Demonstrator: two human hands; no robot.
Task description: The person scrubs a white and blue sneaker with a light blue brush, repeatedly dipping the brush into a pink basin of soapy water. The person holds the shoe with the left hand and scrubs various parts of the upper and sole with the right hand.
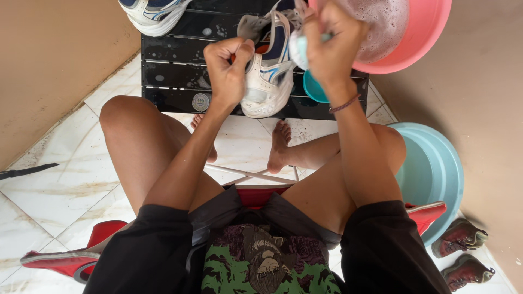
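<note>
A white and navy sneaker (271, 76) rests toe-toward-me on a low black slatted table (174, 65). My left hand (227, 68) is closed on the sneaker's left side, near its orange lining. My right hand (331, 41) grips a white scrub brush (297, 49) held against the shoe's right side, next to a pink basin (419, 38) of soapy water. A second white and navy sneaker (152, 13) lies at the table's far left.
A small teal cup (314, 88) sits on the table under my right wrist. A light blue basin (436, 174) stands on the tiled floor at right, with two brown and red shoes (463, 253) beyond it. My bare feet (279, 147) rest under the table. I sit on a red folding chair (65, 258).
</note>
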